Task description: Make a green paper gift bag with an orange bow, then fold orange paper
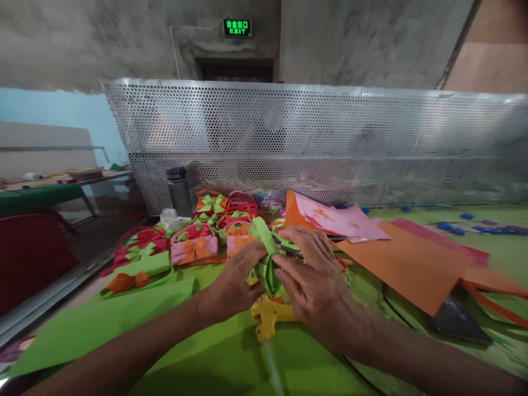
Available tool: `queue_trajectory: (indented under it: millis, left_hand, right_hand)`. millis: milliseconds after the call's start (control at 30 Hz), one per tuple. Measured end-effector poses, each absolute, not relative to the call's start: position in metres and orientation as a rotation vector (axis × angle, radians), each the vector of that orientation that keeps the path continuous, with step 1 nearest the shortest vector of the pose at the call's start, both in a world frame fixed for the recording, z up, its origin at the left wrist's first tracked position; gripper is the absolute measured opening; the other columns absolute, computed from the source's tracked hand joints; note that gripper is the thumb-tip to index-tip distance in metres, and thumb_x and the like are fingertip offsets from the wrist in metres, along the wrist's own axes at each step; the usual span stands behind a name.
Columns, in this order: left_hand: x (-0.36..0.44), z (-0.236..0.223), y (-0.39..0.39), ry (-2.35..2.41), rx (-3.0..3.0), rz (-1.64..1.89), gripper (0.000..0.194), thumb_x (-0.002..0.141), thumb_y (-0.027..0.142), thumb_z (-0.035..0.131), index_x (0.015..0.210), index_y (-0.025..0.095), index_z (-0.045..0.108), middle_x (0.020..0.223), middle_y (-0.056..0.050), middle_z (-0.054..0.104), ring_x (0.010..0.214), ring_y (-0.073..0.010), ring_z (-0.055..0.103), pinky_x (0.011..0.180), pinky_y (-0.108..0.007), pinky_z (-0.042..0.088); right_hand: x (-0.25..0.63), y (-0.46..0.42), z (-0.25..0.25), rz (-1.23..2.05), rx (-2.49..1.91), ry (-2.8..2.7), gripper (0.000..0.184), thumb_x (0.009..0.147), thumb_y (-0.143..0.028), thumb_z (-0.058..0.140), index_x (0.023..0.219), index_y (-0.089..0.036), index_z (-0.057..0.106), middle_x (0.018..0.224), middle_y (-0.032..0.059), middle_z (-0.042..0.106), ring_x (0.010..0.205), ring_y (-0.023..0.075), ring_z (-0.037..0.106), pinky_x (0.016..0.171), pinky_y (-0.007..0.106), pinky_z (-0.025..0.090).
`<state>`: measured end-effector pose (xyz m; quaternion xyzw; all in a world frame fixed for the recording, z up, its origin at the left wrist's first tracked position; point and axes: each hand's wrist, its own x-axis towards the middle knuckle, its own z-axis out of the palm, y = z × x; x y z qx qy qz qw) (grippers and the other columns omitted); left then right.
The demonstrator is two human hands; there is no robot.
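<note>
A small light-green felt bag [269, 269] with a strap standing up from it is between my two hands in the middle of the head view. My left hand [237, 280] grips its left side, fingers closed. On the other side my right hand [315, 269] pinches the felt near the base of the strap. Just below the bag lies a yellow glue gun [266, 319] with a clear glue stick coming out towards me. Something dark and metallic shows behind my right fingers, too covered to name.
Finished felt bags with bows [194, 248] stand in rows at the left and back, near a grey bottle [179, 192]. Orange felt sheets [412, 264] and pink felt [338, 217] lie at the right. A green sheet [103, 324] is at the left. A perforated metal screen [322, 143] stands behind.
</note>
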<state>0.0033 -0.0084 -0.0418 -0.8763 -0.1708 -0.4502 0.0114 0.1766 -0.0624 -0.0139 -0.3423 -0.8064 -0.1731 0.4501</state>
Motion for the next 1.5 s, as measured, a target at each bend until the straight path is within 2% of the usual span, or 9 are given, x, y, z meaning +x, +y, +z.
queue_trajectory:
  millis: [133, 367, 467, 567, 767, 1000, 1133, 1233, 1500]
  left_hand:
    - [0.003, -0.044, -0.007, -0.554, -2.727, -1.337, 0.024, 0.083, 0.015, 0.051, 0.107, 0.019, 0.049, 0.095, -0.009, 0.061, 0.094, -0.0216, 0.059, 0.079, -0.036, 0.051]
    - [0.001, -0.041, -0.009, -0.6, -2.579, -1.433, 0.044, 0.079, 0.01, 0.056, 0.12, 0.02, 0.046, 0.109, -0.01, 0.062, 0.108, -0.0242, 0.056, 0.089, -0.042, 0.047]
    - [0.0, -0.038, -0.01, -0.613, -2.554, -1.422, 0.044, 0.078, 0.012, 0.057, 0.12, 0.021, 0.047, 0.112, -0.011, 0.061, 0.109, -0.0247, 0.056, 0.09, -0.043, 0.047]
    - [0.0, -0.037, -0.011, -0.643, -2.543, -1.406, 0.038, 0.079, 0.014, 0.056, 0.116, 0.022, 0.051, 0.113, -0.01, 0.061, 0.108, -0.025, 0.057, 0.089, -0.043, 0.048]
    - [-0.001, -0.039, -0.011, -0.627, -2.545, -1.405, 0.036, 0.08, 0.017, 0.057, 0.114, 0.022, 0.05, 0.111, -0.011, 0.063, 0.109, -0.0253, 0.057, 0.09, -0.044, 0.048]
    - [-0.002, -0.043, -0.003, -0.492, -2.404, -1.355, 0.034, 0.078, 0.012, 0.057, 0.11, 0.019, 0.049, 0.099, -0.011, 0.064, 0.098, -0.0253, 0.059, 0.084, -0.042, 0.049]
    - [-0.003, -0.041, -0.002, -0.547, -2.366, -1.267, 0.035, 0.081, 0.016, 0.055, 0.115, 0.015, 0.048, 0.102, -0.014, 0.062, 0.097, -0.0275, 0.058, 0.083, -0.043, 0.048]
    - [-0.002, -0.037, -0.006, -0.608, -2.383, -1.196, 0.036, 0.083, 0.021, 0.051, 0.118, 0.014, 0.048, 0.102, -0.015, 0.062, 0.097, -0.0287, 0.058, 0.084, -0.044, 0.048]
    - [0.002, -0.033, -0.013, -0.757, -2.384, -1.014, 0.043, 0.08, 0.021, 0.059, 0.12, 0.012, 0.045, 0.104, -0.016, 0.064, 0.097, -0.0324, 0.059, 0.082, -0.048, 0.048]
  right_hand:
    - [0.177, -0.061, -0.014, -0.361, -0.876, -2.013, 0.013, 0.084, -0.011, 0.051, 0.087, -0.018, 0.062, 0.114, 0.0104, 0.054, 0.106, 0.0244, 0.049, 0.087, 0.046, 0.039]
    - [0.174, -0.062, -0.017, -0.392, -0.879, -2.014, 0.008, 0.082, -0.011, 0.054, 0.077, -0.018, 0.053, 0.113, 0.0116, 0.055, 0.109, 0.0271, 0.049, 0.091, 0.05, 0.034]
    - [0.172, -0.063, -0.019, -0.225, -0.939, -1.962, 0.013, 0.077, -0.009, 0.055, 0.082, -0.019, 0.049, 0.096, 0.0072, 0.062, 0.092, 0.0234, 0.056, 0.085, 0.046, 0.038]
    - [0.171, -0.063, -0.022, -0.037, -1.041, -1.919, 0.015, 0.073, -0.01, 0.055, 0.082, -0.021, 0.048, 0.076, 0.0009, 0.061, 0.071, 0.0193, 0.055, 0.068, 0.036, 0.042]
    - [0.171, -0.061, -0.023, -0.004, -1.02, -1.913, 0.012, 0.075, -0.011, 0.05, 0.08, -0.021, 0.047, 0.073, 0.0003, 0.061, 0.065, 0.017, 0.055, 0.065, 0.033, 0.042]
    - [0.175, -0.061, -0.02, 0.125, -0.964, -1.864, 0.016, 0.085, -0.022, 0.05, 0.101, -0.02, 0.05, 0.092, 0.0052, 0.066, 0.086, 0.0193, 0.062, 0.074, 0.033, 0.048]
    - [0.174, -0.058, -0.019, 0.315, -0.973, -1.823, 0.046, 0.077, -0.034, 0.065, 0.116, -0.019, 0.046, 0.105, 0.0085, 0.066, 0.095, 0.0216, 0.062, 0.079, 0.036, 0.051]
    - [0.171, -0.053, -0.024, 0.35, -1.038, -1.843, 0.062, 0.071, -0.028, 0.069, 0.126, -0.019, 0.041, 0.117, 0.0105, 0.062, 0.103, 0.0242, 0.059, 0.085, 0.041, 0.05]
    - [0.175, -0.042, -0.034, 0.459, -1.009, -1.822, 0.059, 0.075, -0.024, 0.065, 0.128, -0.022, 0.039, 0.107, 0.0083, 0.065, 0.095, 0.0226, 0.062, 0.083, 0.041, 0.05]
